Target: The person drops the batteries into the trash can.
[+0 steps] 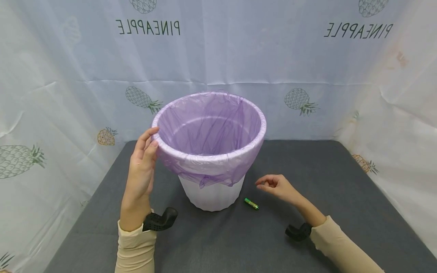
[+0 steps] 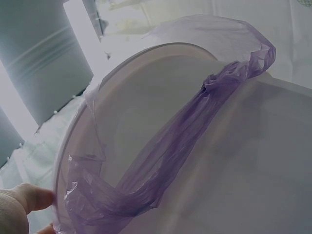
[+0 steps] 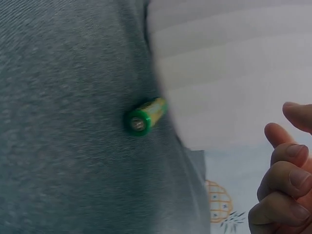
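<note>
A white trash bin (image 1: 211, 197) stands upright, with a thin purple trash bag (image 1: 205, 136) lining it and folded over its rim. My left hand (image 1: 141, 170) rests at the rim's left side, thumb and fingertips against the outer edge. In the left wrist view, the bag (image 2: 170, 151) hangs bunched along the bin's outside. On the table to the right of the bin's foot lies a small green battery (image 1: 251, 203). Above and right of it hovers my right hand (image 1: 278, 186), fingers loosely bent and holding nothing. The right wrist view shows the battery (image 3: 146, 116) apart from those fingers.
Dark grey cloth covers the table (image 1: 307, 159). White curtains (image 1: 239, 53) printed with pineapples hang behind it and on both sides. Each wrist carries a black camera mount (image 1: 160, 219).
</note>
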`<state>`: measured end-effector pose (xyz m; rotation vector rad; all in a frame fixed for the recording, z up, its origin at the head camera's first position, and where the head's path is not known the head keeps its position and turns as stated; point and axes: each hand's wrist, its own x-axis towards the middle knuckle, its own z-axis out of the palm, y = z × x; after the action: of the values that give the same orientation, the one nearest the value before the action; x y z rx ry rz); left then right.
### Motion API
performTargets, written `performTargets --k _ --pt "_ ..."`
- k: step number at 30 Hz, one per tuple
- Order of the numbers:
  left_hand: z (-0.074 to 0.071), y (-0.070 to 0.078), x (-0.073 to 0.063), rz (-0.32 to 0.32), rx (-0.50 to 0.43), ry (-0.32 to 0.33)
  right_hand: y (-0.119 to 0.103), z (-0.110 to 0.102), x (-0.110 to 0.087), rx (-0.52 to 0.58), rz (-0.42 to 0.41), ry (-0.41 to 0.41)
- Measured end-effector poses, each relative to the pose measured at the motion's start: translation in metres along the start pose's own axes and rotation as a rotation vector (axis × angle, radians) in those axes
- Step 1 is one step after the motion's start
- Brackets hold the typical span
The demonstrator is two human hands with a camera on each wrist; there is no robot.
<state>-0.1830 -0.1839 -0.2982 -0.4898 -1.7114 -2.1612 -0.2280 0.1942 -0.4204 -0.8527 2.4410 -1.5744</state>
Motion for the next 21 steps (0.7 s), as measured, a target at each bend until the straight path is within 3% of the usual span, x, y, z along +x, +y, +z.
performTargets --k 10,21 --pt "0.000 -0.001 -0.001 0.003 -0.004 -0.010 0.023 0.008 -0.005 -0.016 0.041 -0.053" --pt "0.000 -0.001 0.000 0.011 -0.005 -0.015 0.032 0.010 -0.010 -0.007 0.068 -0.155"
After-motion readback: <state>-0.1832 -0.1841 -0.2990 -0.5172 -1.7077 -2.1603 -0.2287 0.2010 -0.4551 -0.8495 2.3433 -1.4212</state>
